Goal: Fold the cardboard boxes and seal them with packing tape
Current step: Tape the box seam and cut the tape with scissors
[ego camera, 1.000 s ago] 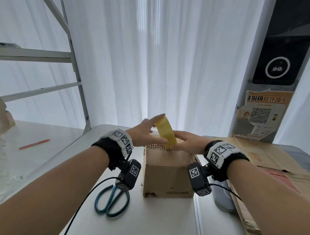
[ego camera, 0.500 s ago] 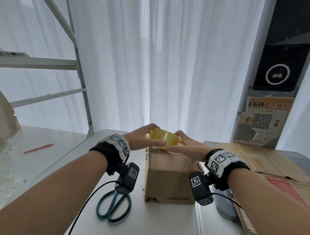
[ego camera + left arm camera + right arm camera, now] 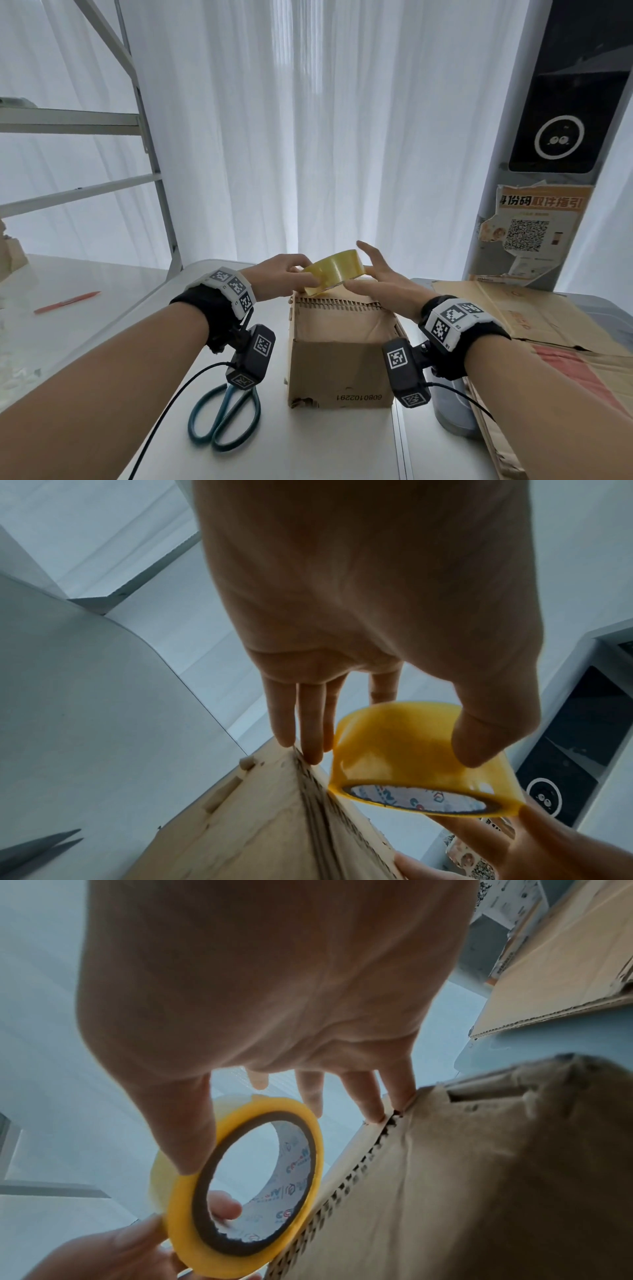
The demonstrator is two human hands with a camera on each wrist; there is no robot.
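A yellow tape roll (image 3: 334,272) hangs tilted just above the far edge of a brown cardboard box (image 3: 339,370) on the white table (image 3: 308,452). My left hand (image 3: 294,274) pinches the roll's left side. In the left wrist view the thumb presses the roll (image 3: 411,750) and the other fingers touch the box's edge (image 3: 257,818). My right hand (image 3: 376,277) is at the roll's right side. Its thumb lies on the roll's rim (image 3: 185,1191), and its fingers are straight and spread, two of them touching the box (image 3: 462,1177).
Teal-handled scissors (image 3: 222,421) lie left of the box, under my left wrist. Flattened cardboard sheets (image 3: 534,315) are stacked on a grey bin (image 3: 452,418) at the right. A red pen (image 3: 66,301) lies far left. A metal shelf frame (image 3: 154,171) and a grey kiosk (image 3: 548,137) stand behind.
The roll has gone from standing on edge to lying nearly flat between my hands, then tilted. My right fingers have spread open. The box and the scissors have stayed put.
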